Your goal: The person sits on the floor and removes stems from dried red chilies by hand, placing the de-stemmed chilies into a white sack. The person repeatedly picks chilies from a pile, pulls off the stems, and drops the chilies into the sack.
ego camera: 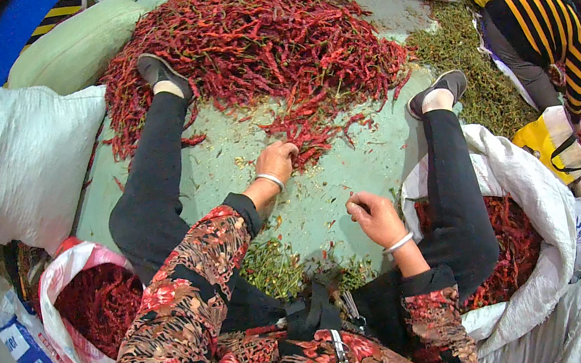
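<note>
My left hand (276,160) is at the near tip of a large heap of dried red chili peppers (268,42). Its fingertips meet the loose peppers, and whether they grip one is hidden. Lower and to the right, my right hand (378,219) hovers over the pale green floor sheet (323,205) with its fingers curled. A tiny reddish bit shows by its fingertips, too small to make out. Between my thighs lies a small pile of green stems (273,267).
An open sack of red chilies (96,303) stands at my left, and a white woven sack (545,221) with more at my right. Full sacks (30,160) border the heap. Beyond my right foot, a person in a striped top (539,22) bends beside a greenish stem pile (455,50).
</note>
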